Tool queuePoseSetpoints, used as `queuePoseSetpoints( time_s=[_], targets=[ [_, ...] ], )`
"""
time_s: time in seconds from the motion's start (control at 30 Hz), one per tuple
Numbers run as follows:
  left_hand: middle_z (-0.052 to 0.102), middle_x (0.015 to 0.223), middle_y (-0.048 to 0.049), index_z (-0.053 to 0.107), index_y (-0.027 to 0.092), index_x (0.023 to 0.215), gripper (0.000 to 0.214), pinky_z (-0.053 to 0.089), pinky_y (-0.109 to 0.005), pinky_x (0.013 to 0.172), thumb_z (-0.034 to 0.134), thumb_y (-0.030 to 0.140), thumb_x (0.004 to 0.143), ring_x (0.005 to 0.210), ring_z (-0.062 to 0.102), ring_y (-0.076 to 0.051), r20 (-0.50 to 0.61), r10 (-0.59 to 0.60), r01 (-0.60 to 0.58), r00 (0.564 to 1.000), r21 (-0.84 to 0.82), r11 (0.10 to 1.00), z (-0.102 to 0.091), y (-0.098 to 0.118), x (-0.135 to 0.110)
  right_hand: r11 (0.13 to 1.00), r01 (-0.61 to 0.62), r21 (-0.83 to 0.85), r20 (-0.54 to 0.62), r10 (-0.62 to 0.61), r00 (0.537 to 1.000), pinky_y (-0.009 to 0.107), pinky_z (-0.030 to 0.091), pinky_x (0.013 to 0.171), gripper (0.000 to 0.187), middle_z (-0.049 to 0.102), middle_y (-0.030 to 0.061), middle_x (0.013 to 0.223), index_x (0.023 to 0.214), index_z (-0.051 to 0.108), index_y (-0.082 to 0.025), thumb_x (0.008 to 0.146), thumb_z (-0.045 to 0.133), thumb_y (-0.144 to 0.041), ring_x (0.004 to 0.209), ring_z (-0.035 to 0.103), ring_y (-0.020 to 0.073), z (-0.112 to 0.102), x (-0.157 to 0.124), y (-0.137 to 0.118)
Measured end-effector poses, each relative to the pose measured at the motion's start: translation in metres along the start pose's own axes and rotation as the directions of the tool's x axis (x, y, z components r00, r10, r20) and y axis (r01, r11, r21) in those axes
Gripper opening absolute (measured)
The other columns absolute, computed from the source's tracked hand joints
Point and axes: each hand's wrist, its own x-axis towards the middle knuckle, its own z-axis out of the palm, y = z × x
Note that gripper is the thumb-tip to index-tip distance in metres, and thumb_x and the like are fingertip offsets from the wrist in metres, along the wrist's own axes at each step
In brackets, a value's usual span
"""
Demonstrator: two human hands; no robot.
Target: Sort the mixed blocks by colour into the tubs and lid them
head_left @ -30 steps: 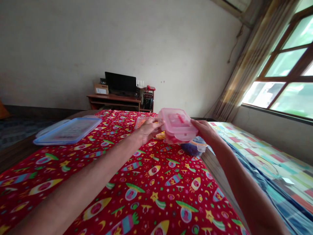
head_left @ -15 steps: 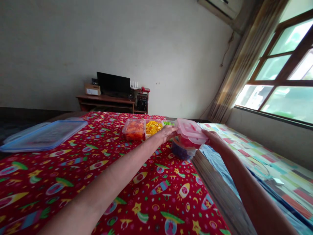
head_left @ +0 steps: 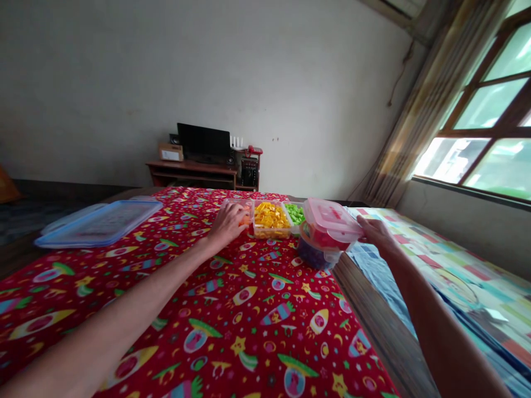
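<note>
My left hand [head_left: 227,224] lies over a clear plastic box of orange pieces [head_left: 244,205], its fingers spread down across the contents and covering much of them. Beside that box stand a clear box of yellow pieces [head_left: 270,216] and another of green pieces [head_left: 295,213]. At the right, my right hand [head_left: 373,229] grips the right edge of a pink-lidded container [head_left: 329,218] with red contents. This container sits tilted on top of a clear tub of dark blue pieces [head_left: 314,254].
Clear lids with blue rims [head_left: 102,224] lie stacked at the left on the red patterned cloth [head_left: 232,331]. A wooden edge [head_left: 373,309] runs along the right, beside a patchwork-covered surface [head_left: 452,271]. A desk with a monitor [head_left: 203,142] stands by the wall.
My left hand has let go of the pink-lidded container and moved left onto the box of orange pieces. My right hand still holds the container. The green pieces show more fully.
</note>
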Motion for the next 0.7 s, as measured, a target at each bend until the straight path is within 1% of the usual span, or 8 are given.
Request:
queuePoseSetpoints(
  time_s=[0.03, 0.1, 0.13, 0.2, 0.3, 0.4, 0.53, 0.7],
  targets=[
    [0.059, 0.105, -0.0105, 0.064, 0.017, 0.094, 0.021, 0.039, -0.043, 0.095, 0.064, 0.020, 0.074, 0.106, 0.049, -0.029, 0.031, -0.006, 0.004, 1.000, 0.067, 0.998, 0.000, -0.005, -0.005, 0.987, 0.096, -0.129, -0.141, -0.114, 0.983, 0.030, 0.046, 0.060, 0.038, 0.060, 0.0063, 0.064, 0.076, 0.064, -0.013, 0.077, 0.054, -0.050, 0.062, 0.054, 0.0164, -0.003, -0.004, -0.007],
    [0.057, 0.106, -0.0116, 0.061, 0.016, 0.095, 0.021, 0.040, -0.043, 0.092, 0.063, 0.019, 0.074, 0.105, 0.048, -0.030, 0.081, -0.041, 0.028, 0.996, 0.156, 0.987, 0.002, -0.011, -0.012, 0.896, 0.259, -0.360, -0.385, -0.395, 0.834, 0.033, 0.045, 0.069, 0.033, 0.064, 0.0095, 0.082, 0.092, 0.066, -0.014, 0.082, 0.049, -0.041, 0.071, 0.056, 0.0186, -0.007, -0.019, -0.027],
    [0.057, 0.105, -0.0117, 0.060, 0.017, 0.095, 0.020, 0.040, -0.043, 0.092, 0.061, 0.018, 0.076, 0.104, 0.047, -0.030, 0.095, -0.060, 0.042, 0.994, 0.179, 0.983, 0.002, -0.013, -0.014, 0.845, 0.329, -0.422, -0.432, -0.507, 0.746, 0.034, 0.045, 0.072, 0.032, 0.064, 0.0107, 0.091, 0.098, 0.065, -0.015, 0.084, 0.046, -0.037, 0.073, 0.056, 0.0185, -0.006, -0.029, -0.037],
    [0.057, 0.103, -0.0114, 0.058, 0.017, 0.094, 0.017, 0.040, -0.041, 0.092, 0.056, 0.015, 0.078, 0.106, 0.047, -0.029, 0.109, -0.075, 0.053, 0.991, 0.188, 0.981, 0.002, -0.016, -0.015, 0.746, 0.503, -0.437, -0.356, -0.657, 0.664, 0.031, 0.044, 0.072, 0.028, 0.064, 0.0094, 0.090, 0.095, 0.065, -0.017, 0.088, 0.044, -0.033, 0.071, 0.056, 0.0169, 0.008, -0.053, -0.056],
    [0.057, 0.099, -0.0106, 0.057, 0.018, 0.092, 0.015, 0.040, -0.038, 0.092, 0.047, 0.013, 0.083, 0.106, 0.047, -0.027, 0.122, -0.048, 0.030, 0.991, 0.150, 0.988, 0.001, -0.020, -0.015, 0.574, 0.744, -0.343, 0.105, -0.764, 0.637, 0.026, 0.044, 0.070, 0.024, 0.064, 0.0068, 0.081, 0.087, 0.065, -0.019, 0.090, 0.042, -0.026, 0.072, 0.058, 0.0156, 0.056, -0.085, -0.067],
    [0.058, 0.096, -0.0100, 0.059, 0.018, 0.091, 0.022, 0.041, -0.037, 0.089, 0.037, 0.013, 0.087, 0.101, 0.049, -0.026, 0.138, -0.011, -0.007, 0.990, 0.123, 0.992, -0.001, -0.026, -0.016, 0.487, 0.811, -0.325, 0.481, -0.653, 0.585, 0.023, 0.043, 0.065, 0.024, 0.065, 0.0067, 0.079, 0.083, 0.064, -0.017, 0.089, 0.041, -0.018, 0.068, 0.058, 0.0142, 0.119, -0.096, -0.058],
    [0.058, 0.094, -0.0099, 0.059, 0.018, 0.091, 0.028, 0.043, -0.037, 0.089, 0.033, 0.009, 0.087, 0.104, 0.050, -0.025, 0.157, 0.027, -0.049, 0.987, 0.140, 0.989, -0.002, -0.039, -0.016, 0.432, 0.763, -0.481, 0.557, -0.520, 0.647, 0.031, 0.048, 0.068, 0.030, 0.065, 0.0157, 0.096, 0.106, 0.061, -0.011, 0.085, 0.040, -0.008, 0.081, 0.061, 0.0215, 0.179, -0.081, -0.045],
    [0.058, 0.099, -0.0095, 0.059, 0.018, 0.094, 0.030, 0.042, -0.035, 0.094, 0.033, 0.007, 0.087, 0.112, 0.049, -0.023, 0.147, 0.027, -0.056, 0.989, 0.196, 0.979, -0.001, -0.055, -0.018, 0.377, 0.751, -0.542, 0.516, -0.555, 0.652, 0.045, 0.048, 0.081, 0.037, 0.060, 0.0221, 0.111, 0.115, 0.058, -0.009, 0.085, 0.037, -0.003, 0.105, 0.056, 0.0302, 0.209, -0.054, -0.037]
  ],
)
